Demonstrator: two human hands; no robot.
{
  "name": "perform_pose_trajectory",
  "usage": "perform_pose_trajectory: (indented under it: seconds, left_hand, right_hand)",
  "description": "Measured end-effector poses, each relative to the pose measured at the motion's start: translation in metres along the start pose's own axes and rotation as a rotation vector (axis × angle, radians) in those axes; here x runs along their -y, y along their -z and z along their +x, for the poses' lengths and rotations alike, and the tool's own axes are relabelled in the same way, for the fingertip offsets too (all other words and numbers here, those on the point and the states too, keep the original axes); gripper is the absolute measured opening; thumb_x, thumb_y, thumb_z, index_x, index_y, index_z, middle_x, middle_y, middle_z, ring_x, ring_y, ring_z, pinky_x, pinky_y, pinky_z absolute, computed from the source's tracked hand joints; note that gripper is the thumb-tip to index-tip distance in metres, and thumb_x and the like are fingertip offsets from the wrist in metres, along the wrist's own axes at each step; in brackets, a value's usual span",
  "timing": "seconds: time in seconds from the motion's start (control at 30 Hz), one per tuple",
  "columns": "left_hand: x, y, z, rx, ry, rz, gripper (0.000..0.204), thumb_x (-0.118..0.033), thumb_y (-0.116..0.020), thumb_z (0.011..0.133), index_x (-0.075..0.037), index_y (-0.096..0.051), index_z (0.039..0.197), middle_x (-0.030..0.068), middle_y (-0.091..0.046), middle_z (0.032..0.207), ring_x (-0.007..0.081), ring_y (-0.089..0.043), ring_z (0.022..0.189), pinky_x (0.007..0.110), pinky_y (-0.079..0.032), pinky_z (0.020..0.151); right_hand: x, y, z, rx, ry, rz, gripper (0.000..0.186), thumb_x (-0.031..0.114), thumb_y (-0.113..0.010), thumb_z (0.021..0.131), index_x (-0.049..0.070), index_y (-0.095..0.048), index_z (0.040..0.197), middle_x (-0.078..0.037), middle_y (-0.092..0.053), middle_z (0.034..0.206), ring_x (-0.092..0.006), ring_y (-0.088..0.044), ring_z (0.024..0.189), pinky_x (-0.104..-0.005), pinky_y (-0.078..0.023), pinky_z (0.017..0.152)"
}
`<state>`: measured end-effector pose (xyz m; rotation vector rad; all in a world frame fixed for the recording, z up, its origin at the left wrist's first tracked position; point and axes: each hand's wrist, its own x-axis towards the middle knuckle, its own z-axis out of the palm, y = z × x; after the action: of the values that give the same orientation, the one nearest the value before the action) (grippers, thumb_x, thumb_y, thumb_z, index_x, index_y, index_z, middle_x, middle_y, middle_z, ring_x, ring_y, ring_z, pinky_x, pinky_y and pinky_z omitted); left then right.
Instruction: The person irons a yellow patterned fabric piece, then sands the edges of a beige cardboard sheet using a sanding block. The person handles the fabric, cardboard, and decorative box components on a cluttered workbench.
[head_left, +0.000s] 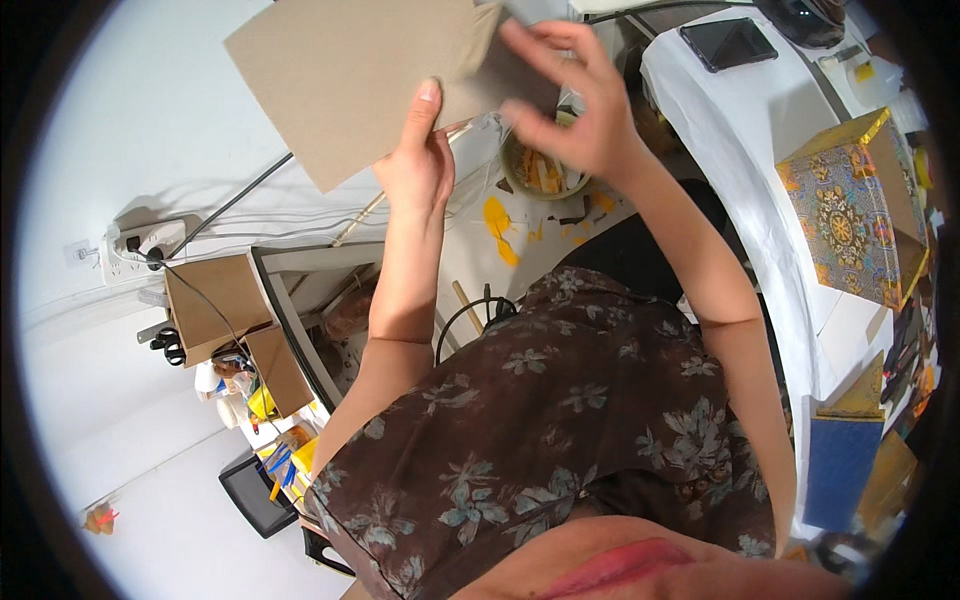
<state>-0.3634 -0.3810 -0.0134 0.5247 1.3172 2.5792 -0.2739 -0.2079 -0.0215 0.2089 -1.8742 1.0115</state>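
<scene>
A flat tan cardboard panel (330, 80) is held up at the top of the view. My left hand (415, 150) grips its lower edge, thumb lying on the near face and the other fingers hidden behind. At the panel's right side a narrower folded tan part (485, 50) is smeared by motion, with a dark surface beside it. My right hand (585, 105) is there too, blurred, its thumb and fingers spread apart close to that folded part. Whether the fingertips touch it I cannot tell.
Below my right hand stands a bin (545, 175) with yellow scraps; more yellow scraps (500, 230) lie on the floor. The right-hand table holds a black phone (728, 44), a patterned box (845, 215) and a blue panel (843, 470). Scissors (168, 345) and cardboard boxes (215, 300) sit left.
</scene>
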Motion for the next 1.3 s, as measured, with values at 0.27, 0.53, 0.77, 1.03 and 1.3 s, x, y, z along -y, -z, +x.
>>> perform_pose_trajectory:
  seconds: [0.27, 0.53, 0.77, 1.03, 1.3]
  left_hand:
    - [-0.007, -0.005, -0.005, 0.005, 0.046, 0.01, 0.056, 0.004, -0.063, 0.089, -0.005, -0.041, 0.14, 0.0138, -0.055, 0.129, 0.0258, -0.058, 0.115, 0.044, -0.055, 0.091]
    - [-0.014, -0.011, -0.009, -0.009, 0.004, 0.011, 0.055, 0.007, -0.062, 0.088, -0.003, -0.042, 0.139, 0.0133, -0.054, 0.129, 0.0256, -0.055, 0.12, 0.042, -0.048, 0.103]
    - [-0.012, -0.008, -0.009, 0.016, 0.01, 0.048, 0.057, 0.006, -0.064, 0.088, -0.003, -0.041, 0.139, 0.0143, -0.052, 0.131, 0.027, -0.054, 0.12, 0.045, -0.049, 0.1]
    - [-0.014, -0.014, -0.017, 0.028, 0.008, -0.001, 0.058, 0.007, -0.064, 0.087, -0.003, -0.04, 0.139, 0.0145, -0.052, 0.13, 0.0258, -0.054, 0.12, 0.043, -0.048, 0.102]
    - [-0.007, -0.014, -0.017, 0.004, 0.011, -0.005, 0.062, 0.006, -0.068, 0.084, -0.003, -0.042, 0.139, 0.0113, -0.052, 0.13, 0.0227, -0.053, 0.119, 0.038, -0.044, 0.104]
  right_hand:
    - [0.003, 0.017, 0.032, 0.018, -0.191, -0.153, 0.06, 0.015, -0.076, 0.078, 0.0, -0.057, 0.133, -0.021, -0.055, 0.122, -0.0328, -0.056, 0.113, -0.0383, -0.046, 0.096]
    - [0.015, 0.014, 0.048, -0.019, 0.022, 0.036, 0.058, 0.01, -0.076, 0.078, 0.0, -0.056, 0.133, -0.019, -0.058, 0.118, -0.0321, -0.06, 0.104, -0.0372, -0.048, 0.089]
    - [-0.01, 0.007, 0.05, -0.143, -0.31, 0.056, 0.063, 0.009, -0.075, 0.079, 0.0, -0.052, 0.137, -0.017, -0.058, 0.12, -0.0276, -0.061, 0.106, -0.0352, -0.047, 0.092]
    - [-0.025, 0.004, 0.055, -0.211, -0.293, 0.296, 0.053, 0.006, -0.064, 0.093, 0.002, -0.046, 0.143, -0.009, -0.058, 0.122, -0.0141, -0.059, 0.105, -0.0259, -0.049, 0.088]
    - [0.012, -0.01, 0.05, -0.163, -0.46, 0.612, 0.059, 0.019, -0.078, 0.083, 0.005, -0.055, 0.136, -0.008, -0.058, 0.122, -0.0174, -0.06, 0.103, -0.0298, -0.05, 0.084]
